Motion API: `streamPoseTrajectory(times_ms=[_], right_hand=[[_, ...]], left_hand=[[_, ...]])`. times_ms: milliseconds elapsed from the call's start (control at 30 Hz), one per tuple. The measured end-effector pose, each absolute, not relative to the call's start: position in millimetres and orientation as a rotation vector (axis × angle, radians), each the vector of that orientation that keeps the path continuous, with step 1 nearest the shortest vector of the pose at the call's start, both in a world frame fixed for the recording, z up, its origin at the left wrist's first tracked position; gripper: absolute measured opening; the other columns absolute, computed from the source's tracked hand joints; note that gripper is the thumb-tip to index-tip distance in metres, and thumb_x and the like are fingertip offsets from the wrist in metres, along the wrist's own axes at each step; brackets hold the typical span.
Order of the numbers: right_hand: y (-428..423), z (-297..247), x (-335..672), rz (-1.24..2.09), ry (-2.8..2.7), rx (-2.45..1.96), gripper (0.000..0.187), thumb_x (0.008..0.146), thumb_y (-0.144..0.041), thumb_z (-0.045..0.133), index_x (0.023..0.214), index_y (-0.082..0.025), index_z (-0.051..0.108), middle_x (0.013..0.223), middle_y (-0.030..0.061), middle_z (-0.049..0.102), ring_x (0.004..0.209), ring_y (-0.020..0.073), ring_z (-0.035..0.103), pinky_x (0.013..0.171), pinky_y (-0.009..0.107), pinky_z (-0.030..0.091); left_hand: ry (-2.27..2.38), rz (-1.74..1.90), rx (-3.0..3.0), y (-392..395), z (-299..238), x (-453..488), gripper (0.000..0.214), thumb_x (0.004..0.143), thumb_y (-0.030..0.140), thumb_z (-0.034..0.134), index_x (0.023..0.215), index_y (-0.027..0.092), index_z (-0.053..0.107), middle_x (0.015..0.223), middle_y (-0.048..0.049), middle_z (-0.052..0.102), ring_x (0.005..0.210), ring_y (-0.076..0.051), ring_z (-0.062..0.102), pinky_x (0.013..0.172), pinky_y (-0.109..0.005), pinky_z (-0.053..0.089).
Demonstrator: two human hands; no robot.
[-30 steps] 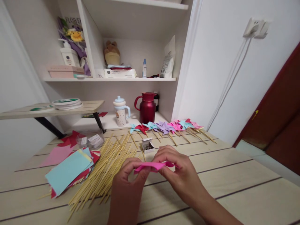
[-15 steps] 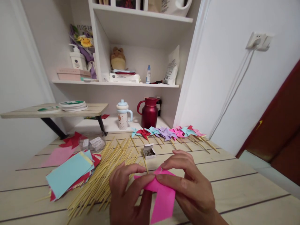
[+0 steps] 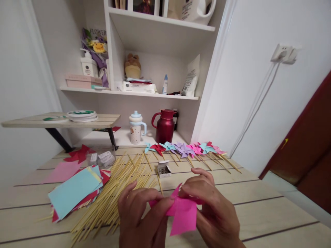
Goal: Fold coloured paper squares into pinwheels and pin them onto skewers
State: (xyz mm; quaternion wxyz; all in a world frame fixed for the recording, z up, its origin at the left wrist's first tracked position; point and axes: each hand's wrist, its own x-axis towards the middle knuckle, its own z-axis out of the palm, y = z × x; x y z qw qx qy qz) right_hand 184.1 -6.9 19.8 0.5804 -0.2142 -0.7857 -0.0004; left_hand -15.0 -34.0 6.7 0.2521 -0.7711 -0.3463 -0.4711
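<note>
Between both hands I hold a bright pink paper pinwheel (image 3: 183,217), its blades partly folded, above the near part of the table. My left hand (image 3: 143,213) pinches its left side, thumb near the centre. Gripping the right side is my right hand (image 3: 212,206), whose fingers curl over the paper and hide part of it. Just beyond the hands stands a small open box of metal pins (image 3: 164,170). One thin stick (image 3: 159,181) lies beside that box, and a heap of wooden sticks (image 3: 111,196) spreads to the left of my left hand.
Finished pinwheels on sticks (image 3: 183,150) line the table's back edge. Coloured paper sheets (image 3: 74,193) are stacked at the left, near clear plastic boxes (image 3: 106,158) and a red paper pinwheel (image 3: 80,154). Behind stand a red jug (image 3: 164,127) and a pale cup (image 3: 136,129).
The pink paper has turned in my hands, and a pointed blade now stands up at its top. My right fingers have curled further over its right side.
</note>
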Motion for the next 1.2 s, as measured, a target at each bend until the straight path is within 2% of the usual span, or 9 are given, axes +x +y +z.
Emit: streamPoseTrajectory(times_ms=[133,433,567,700,800,867,967,1067,1200], right_hand=[[-7,23,185,-0.031,-1.863,-0.496,0.027,0.081,-0.002,0.06,0.096,-0.024,0.062,0.082,0.0,0.07,0.078,0.0189,0.067,0.1,0.047,0.036],[-7,32,184,-0.05,-1.909,-0.437,0.021,0.083,-0.003,0.058,0.09,-0.021,0.067,0.08,0.0019,0.068,0.074,0.0176,0.066,0.096,0.047,0.04],[-5,30,184,-0.027,-1.926,-0.47,0.021,0.085,-0.004,0.056,0.09,-0.021,0.066,0.079,0.0009,0.068,0.072,0.016,0.064,0.097,0.047,0.039],[-1,27,184,-0.048,-1.899,-0.509,0.021,0.085,-0.003,0.056,0.088,-0.022,0.065,0.078,0.0006,0.068,0.071,0.0154,0.064,0.095,0.047,0.041],[3,24,186,-0.038,-1.86,-0.508,0.02,0.085,-0.004,0.058,0.088,-0.021,0.066,0.078,0.0009,0.069,0.072,0.0162,0.065,0.093,0.047,0.042],[7,23,187,-0.029,-1.804,-0.526,0.018,0.084,-0.005,0.061,0.086,-0.022,0.066,0.076,0.0007,0.069,0.071,0.0169,0.064,0.093,0.048,0.043],[10,22,188,-0.01,-1.766,-0.542,0.018,0.083,-0.005,0.062,0.085,-0.023,0.067,0.076,0.0006,0.068,0.071,0.0172,0.064,0.09,0.047,0.044],[12,20,186,0.018,-1.753,-0.552,0.018,0.084,-0.007,0.062,0.083,-0.023,0.067,0.074,0.0004,0.068,0.07,0.0174,0.063,0.088,0.046,0.045],[13,15,182,0.047,-1.779,-0.535,0.017,0.084,-0.008,0.062,0.083,-0.024,0.068,0.073,0.0002,0.069,0.07,0.0176,0.063,0.085,0.045,0.047]], left_hand=[[-0.903,-1.239,-2.126,-34,6,-19,0.023,0.084,0.022,0.056,0.103,0.028,0.067,0.086,0.0007,0.069,0.081,-0.017,0.064,0.107,-0.036,0.031],[-0.91,-1.332,-2.126,-33,9,-11,0.026,0.082,0.018,0.058,0.103,0.028,0.066,0.084,0.0026,0.068,0.078,-0.015,0.064,0.107,-0.032,0.028],[-1.012,-1.473,-2.091,-32,4,-4,0.024,0.084,0.017,0.053,0.099,0.028,0.067,0.083,0.0023,0.067,0.078,-0.015,0.063,0.106,-0.034,0.029],[-1.081,-1.465,-2.11,-28,-1,1,0.025,0.082,0.016,0.06,0.1,0.03,0.069,0.086,0.0024,0.068,0.08,-0.016,0.063,0.104,-0.035,0.031],[-1.271,-1.643,-2.007,-23,3,0,0.014,0.086,0.027,0.06,0.094,0.03,0.072,0.087,0.0001,0.068,0.085,-0.018,0.062,0.098,-0.039,0.038],[-1.481,-1.771,-1.935,-19,8,-7,0.017,0.085,0.035,0.064,0.098,0.029,0.073,0.093,-0.0022,0.068,0.092,-0.02,0.062,0.091,-0.037,0.043],[-1.753,-2.182,-1.593,-11,17,-26,0.026,0.09,0.04,0.056,0.098,0.023,0.073,0.102,-0.0042,0.07,0.099,-0.02,0.062,0.091,-0.036,0.046],[-1.876,-2.502,-1.155,-1,20,-49,0.033,0.087,0.045,0.058,0.102,0.02,0.074,0.09,-0.003,0.072,0.084,-0.017,0.064,0.081,-0.032,0.049],[-1.782,-2.733,-0.816,3,19,-74,0.028,0.079,0.037,0.066,0.096,0.017,0.075,0.08,-0.0006,0.07,0.07,-0.012,0.06,0.068,-0.026,0.05]])
